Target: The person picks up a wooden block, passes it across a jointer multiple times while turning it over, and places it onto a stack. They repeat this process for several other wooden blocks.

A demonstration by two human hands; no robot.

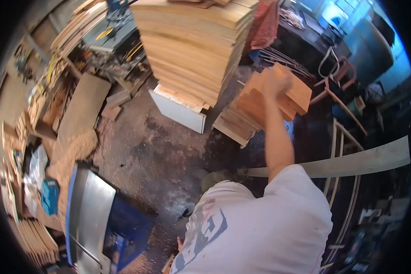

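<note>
My right hand (278,82) reaches forward over a small stack of reddish-brown wooden boards (253,98). The hand is smeared by motion and overlaps the top boards, so its fingers do not show clearly. Lower down, just left of my white shirt, only a sliver of my left hand (180,243) shows, its fingers mostly hidden by my body. Close below it a piece of wood (168,265) juts out at the bottom edge. Beneath the reddish-brown boards lie paler wooden blocks (235,125).
A tall stack of light boards (192,50) stands ahead on a white-faced panel (178,112). A blue machine with a metal top (93,201) is at lower left, near sawdust (77,148). A long pale plank (351,160) extends right. A chair (335,82) stands at back right.
</note>
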